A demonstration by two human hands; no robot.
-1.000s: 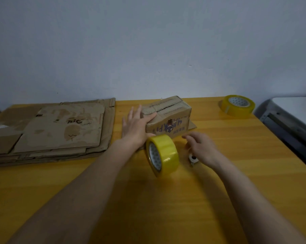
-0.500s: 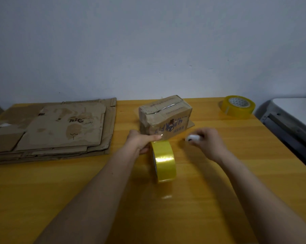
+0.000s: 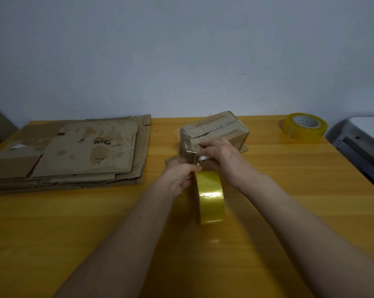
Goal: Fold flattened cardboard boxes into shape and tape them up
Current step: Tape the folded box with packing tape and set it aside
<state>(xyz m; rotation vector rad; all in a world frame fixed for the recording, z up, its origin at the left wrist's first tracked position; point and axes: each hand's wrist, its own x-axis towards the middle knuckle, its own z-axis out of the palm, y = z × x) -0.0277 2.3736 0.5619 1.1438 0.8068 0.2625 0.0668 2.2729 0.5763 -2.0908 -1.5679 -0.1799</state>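
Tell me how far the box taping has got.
Done: one box is folded into shape, with tape running down its near face. In hand: the left hand grips the standing tape roll; the right hand holds a small white tool at the stretched strip. Left: the top seam still gapes, and a stack of flattened boxes waits.

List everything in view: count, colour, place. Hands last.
folded cardboard box: 1, brown, table centre, far side
tape roll on edge: 1, yellow, just in front of the box
spare tape roll: 1, yellow, lying flat, far right of table
flattened cardboard boxes: a stack, brown, left of table
table: 1, yellow wood
small white object: 1, in the right hand's grip, unclear what
grey-white unit: 1, right edge
left hand: at the tape roll's top
right hand: against the box front
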